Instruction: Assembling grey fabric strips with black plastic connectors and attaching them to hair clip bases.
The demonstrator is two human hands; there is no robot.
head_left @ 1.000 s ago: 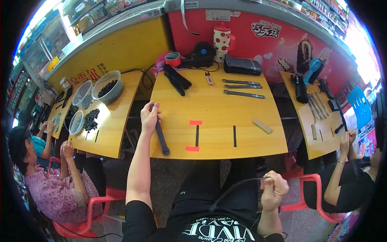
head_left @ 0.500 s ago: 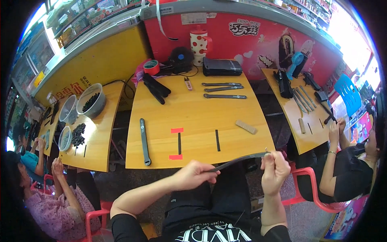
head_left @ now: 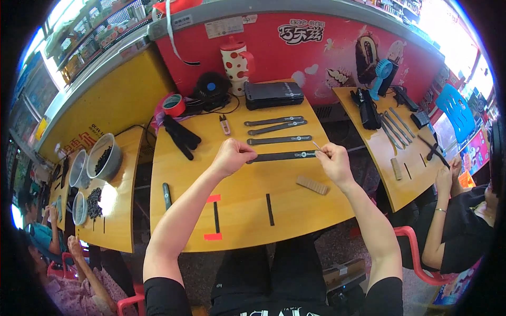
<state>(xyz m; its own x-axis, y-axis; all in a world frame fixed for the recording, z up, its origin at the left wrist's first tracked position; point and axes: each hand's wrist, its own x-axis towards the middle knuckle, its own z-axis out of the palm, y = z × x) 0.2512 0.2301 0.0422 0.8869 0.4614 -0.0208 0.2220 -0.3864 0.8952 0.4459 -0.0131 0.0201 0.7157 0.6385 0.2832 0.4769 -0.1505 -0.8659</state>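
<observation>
A dark strap (head_left: 282, 156) with a small white print near its right end is stretched straight over the middle of the table. My left hand (head_left: 235, 156) pinches its left end, and my right hand (head_left: 334, 162) holds the other end. A thin pale pointed tool sticks up from the right-hand fingers; its kind is unclear. Just beyond lies a similar strap (head_left: 279, 140), with two more, a slanted strap (head_left: 278, 127) and a far strap (head_left: 274, 120). Another strap (head_left: 167, 195) lies at the left, partly behind my left forearm. A ridged wooden block (head_left: 312, 185) is close to my right forearm.
Red tape pieces (head_left: 213, 237) and black strips (head_left: 270, 209) mark the table (head_left: 247, 226). Toward the back are thread snips (head_left: 225, 125), a black folded item (head_left: 181, 138), a tape roll (head_left: 174, 105), a spotted tumbler (head_left: 234, 64) and a black stack (head_left: 274, 95). People work at side tables.
Both hands have moved forward from the front edge to over the table, carrying the strap. It was bowed and is now straight. My view has shifted too.
</observation>
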